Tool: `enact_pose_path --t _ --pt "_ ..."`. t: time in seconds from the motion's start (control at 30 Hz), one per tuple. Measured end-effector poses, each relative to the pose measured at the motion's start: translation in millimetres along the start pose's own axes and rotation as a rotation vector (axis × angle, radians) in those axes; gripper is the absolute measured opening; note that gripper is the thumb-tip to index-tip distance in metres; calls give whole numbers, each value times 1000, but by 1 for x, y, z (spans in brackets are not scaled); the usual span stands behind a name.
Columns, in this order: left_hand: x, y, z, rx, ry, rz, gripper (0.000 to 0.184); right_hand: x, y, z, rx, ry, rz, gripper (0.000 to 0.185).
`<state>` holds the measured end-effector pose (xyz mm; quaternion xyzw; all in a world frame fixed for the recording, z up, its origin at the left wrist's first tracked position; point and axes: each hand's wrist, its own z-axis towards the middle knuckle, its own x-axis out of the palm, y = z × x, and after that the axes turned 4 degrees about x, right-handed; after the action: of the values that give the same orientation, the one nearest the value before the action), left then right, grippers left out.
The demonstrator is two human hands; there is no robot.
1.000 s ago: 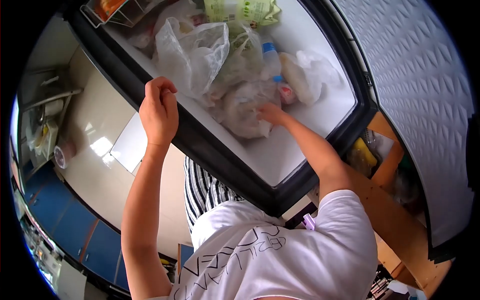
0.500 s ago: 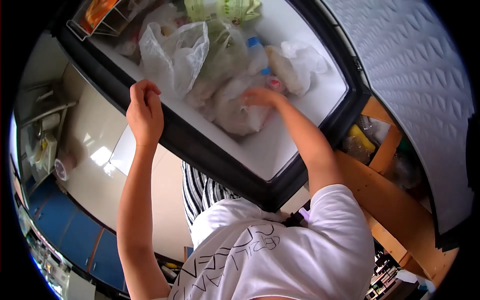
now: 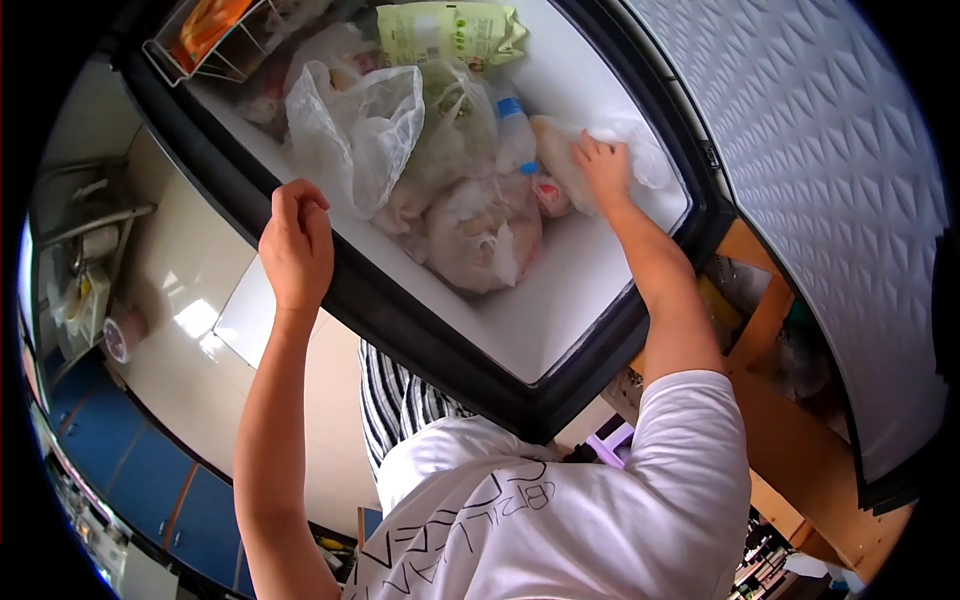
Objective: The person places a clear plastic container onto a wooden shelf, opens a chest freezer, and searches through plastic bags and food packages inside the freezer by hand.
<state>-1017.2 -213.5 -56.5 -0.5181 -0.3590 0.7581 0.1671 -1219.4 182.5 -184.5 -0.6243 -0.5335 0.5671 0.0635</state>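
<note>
My left hand (image 3: 298, 245) is closed, its fingers curled over the black rim (image 3: 375, 292) of an open chest freezer. Inside the freezer, my right hand (image 3: 606, 168) reaches to the right side with its fingers apart. It lies on or just over a clear plastic bag with pale contents (image 3: 560, 150). Left of that bag stands a bottle with a blue cap (image 3: 515, 135), partly covered. A knotted plastic bag (image 3: 480, 240) sits below the bottle, and a small red-and-white package (image 3: 550, 197) lies beside it.
A crumpled translucent bag (image 3: 355, 130) and a green printed packet (image 3: 445, 32) lie deeper in the freezer. A wire basket (image 3: 205, 50) hangs at the upper left. The raised lid (image 3: 810, 180) with quilted lining stands at right, near a wooden frame (image 3: 800, 440).
My right hand has left the knotted bag and moved right to the clear bag with pale contents. My left hand stays at the rim. The view has shifted slightly.
</note>
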Motion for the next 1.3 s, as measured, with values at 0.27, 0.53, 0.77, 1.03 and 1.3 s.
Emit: enact_pose_path --t 0.27,0.53,0.77,1.03,1.3 --pt "-1 1 1 7 16 -1 12 -19 13 34 320 410 331 31" --pt "1 4 0 41 7 -15 12 -105 27 -18 -22 531 610 24" --pt "2 1 -1 24 34 -6 10 -102 185 -44 -201 357 785 23" --pt "3 1 -1 17 20 -1 10 -90 204 -2 -287 567 944 26" --pt "2 1 0 27 24 8 12 34 122 8 -132 904 1547 46"
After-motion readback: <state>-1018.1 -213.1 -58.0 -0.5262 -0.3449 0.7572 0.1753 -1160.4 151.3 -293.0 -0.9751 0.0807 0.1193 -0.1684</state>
